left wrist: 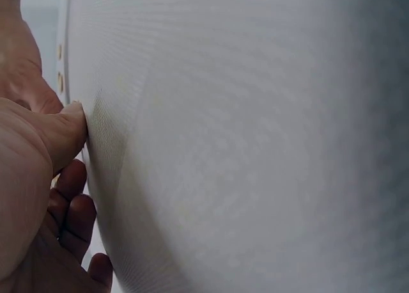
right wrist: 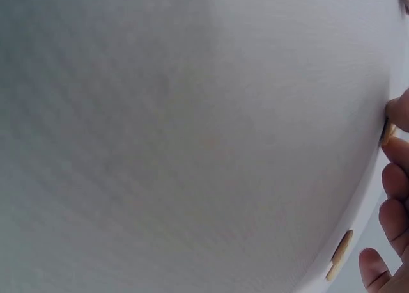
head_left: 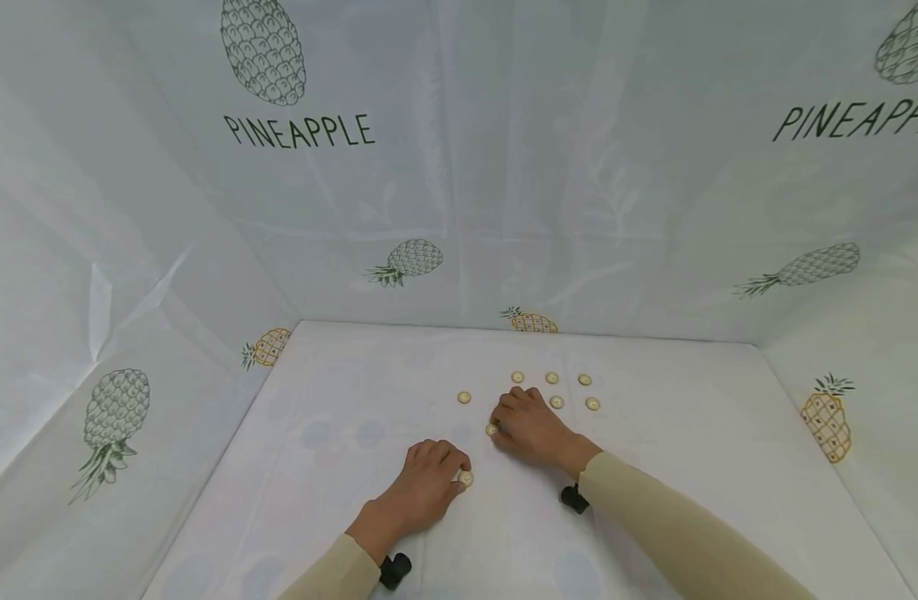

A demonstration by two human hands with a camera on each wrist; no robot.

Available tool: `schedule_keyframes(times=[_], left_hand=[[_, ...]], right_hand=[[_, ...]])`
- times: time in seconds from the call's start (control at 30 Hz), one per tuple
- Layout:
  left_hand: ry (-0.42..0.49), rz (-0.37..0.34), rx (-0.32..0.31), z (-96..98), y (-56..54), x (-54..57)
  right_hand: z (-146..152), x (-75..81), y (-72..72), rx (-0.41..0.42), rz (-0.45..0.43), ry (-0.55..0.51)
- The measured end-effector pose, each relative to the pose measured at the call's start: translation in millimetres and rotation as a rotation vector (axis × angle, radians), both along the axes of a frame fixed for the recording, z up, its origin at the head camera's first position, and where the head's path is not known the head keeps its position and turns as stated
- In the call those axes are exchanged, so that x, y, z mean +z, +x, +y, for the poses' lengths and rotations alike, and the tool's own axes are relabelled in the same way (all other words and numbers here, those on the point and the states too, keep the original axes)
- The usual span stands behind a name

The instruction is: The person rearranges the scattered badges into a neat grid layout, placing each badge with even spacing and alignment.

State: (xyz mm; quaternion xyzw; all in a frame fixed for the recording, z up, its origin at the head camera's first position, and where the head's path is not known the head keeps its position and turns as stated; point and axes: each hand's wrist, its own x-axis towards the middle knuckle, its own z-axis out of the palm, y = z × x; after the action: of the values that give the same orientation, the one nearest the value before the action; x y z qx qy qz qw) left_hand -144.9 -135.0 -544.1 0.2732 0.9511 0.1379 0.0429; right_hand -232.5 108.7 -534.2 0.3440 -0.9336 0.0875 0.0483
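Observation:
My left hand [head_left: 425, 483] rests low over the white table and pinches a round, cream-coloured button [head_left: 466, 477] between thumb and fingers. Farther off and to its right, my right hand [head_left: 532, 427] has another such button [head_left: 492, 429] between thumb and forefinger. The right wrist view shows that button's tan edge [right wrist: 388, 132] at the fingertips, close to the cloth. In the left wrist view the thumb [left wrist: 70, 130] and curled fingers mostly hide the left button.
Beyond the right hand lie several loose buttons: one [head_left: 464, 397] to the left, a back row with a middle button [head_left: 552, 377], and a nearer pair including one [head_left: 593, 403] on the right. White pineapple-print sheeting [head_left: 519, 208] walls the table's back and sides.

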Motion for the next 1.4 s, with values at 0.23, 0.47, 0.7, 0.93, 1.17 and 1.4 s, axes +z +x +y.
schedule_keyframes(times=[0.23,0.47,0.7,0.93,1.17,1.4], left_hand=[[0.007,0.006,0.000,2.2,-0.6,-1.0],[0.008,0.001,0.003,3.4,-0.1,0.0],[0.006,-0.005,-0.002,2.9,0.5,1.7],[0.011,-0.023,0.007,2.2,0.2,1.4],[0.034,0.005,-0.003,1.9,0.8,-1.5],[0.035,-0.013,0.003,1.7,0.4,-3.4]], right_hand=[[-2,1.5,-3.6,0.032,0.112,0.064],[1,-1.7,-5.7,0.080,0.296,0.107],[9,-0.4,-4.3,0.084,0.353,0.081],[24,0.0,-2.2,0.074,0.358,0.049],[43,-0.3,0.3,0.026,0.296,0.070],[62,2.1,6.5,-0.030,0.239,0.069]])
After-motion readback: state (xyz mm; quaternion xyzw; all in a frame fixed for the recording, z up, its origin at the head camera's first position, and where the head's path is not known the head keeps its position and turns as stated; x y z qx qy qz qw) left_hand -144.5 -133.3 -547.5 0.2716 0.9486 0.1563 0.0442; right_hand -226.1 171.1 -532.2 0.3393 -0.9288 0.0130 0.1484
